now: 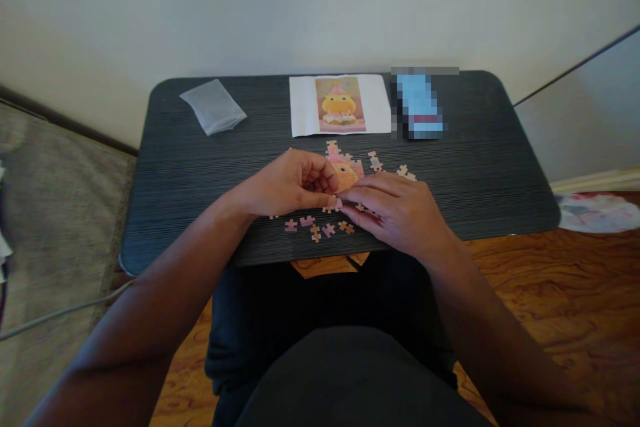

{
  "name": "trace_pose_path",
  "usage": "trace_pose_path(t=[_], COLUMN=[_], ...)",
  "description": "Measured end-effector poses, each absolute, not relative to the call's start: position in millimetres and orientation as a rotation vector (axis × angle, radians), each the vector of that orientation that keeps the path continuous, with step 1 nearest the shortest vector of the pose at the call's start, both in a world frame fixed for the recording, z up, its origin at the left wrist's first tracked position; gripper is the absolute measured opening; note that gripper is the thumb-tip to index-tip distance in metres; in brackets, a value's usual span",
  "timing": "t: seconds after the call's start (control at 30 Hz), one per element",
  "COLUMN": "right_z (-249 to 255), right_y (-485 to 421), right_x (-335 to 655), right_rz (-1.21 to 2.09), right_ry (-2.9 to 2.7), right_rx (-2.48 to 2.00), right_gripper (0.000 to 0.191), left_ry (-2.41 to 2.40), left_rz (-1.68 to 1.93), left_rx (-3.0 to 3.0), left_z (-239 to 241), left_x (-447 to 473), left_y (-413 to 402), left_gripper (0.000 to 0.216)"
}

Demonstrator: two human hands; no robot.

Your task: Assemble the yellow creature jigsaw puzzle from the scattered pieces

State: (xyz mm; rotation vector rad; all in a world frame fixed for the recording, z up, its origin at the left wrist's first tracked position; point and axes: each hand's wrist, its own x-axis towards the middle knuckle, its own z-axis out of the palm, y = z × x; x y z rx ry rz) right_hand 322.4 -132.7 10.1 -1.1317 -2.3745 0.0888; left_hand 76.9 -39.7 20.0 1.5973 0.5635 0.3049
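My left hand (290,183) and my right hand (395,210) meet over the front middle of a dark table (200,167). Both are curled round a small joined cluster of jigsaw pieces (347,175), orange and pink, which lies between the fingertips. The left thumb and fingers pinch its left edge; the right fingers press on its right side. Loose puzzle pieces (315,227) lie in front of the hands, and more loose pieces (375,161) lie behind them. A white sheet with the reference picture (340,104) of a yellow figure lies at the back middle.
A clear plastic bag (214,107) lies at the table's back left. A blurred blue object (419,105) sits at the back right. A cable runs over the carpet at the left, and wooden floor shows under the table's front edge.
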Motion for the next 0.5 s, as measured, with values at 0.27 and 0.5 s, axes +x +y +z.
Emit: trace_pose_path(t=[0.27,0.5], right_z=[-2.9,-13.7], right_y=[-123.5,-115.5], right_x=[353.6,360.0], right_rz=[0.266,0.368], right_ry=[-2.274,-2.254], right_rx=[-1.196,-1.303], right_gripper=[0.012,0.012], left_ry=[0.671,0.466], left_rz=[0.528,0.556], left_rx=[1.994,2.666], left_z=[20.1,5.7], left_x=[78.3,77.7], left_y=[-42.6,-47.1], left_gripper=[0.010,0.027])
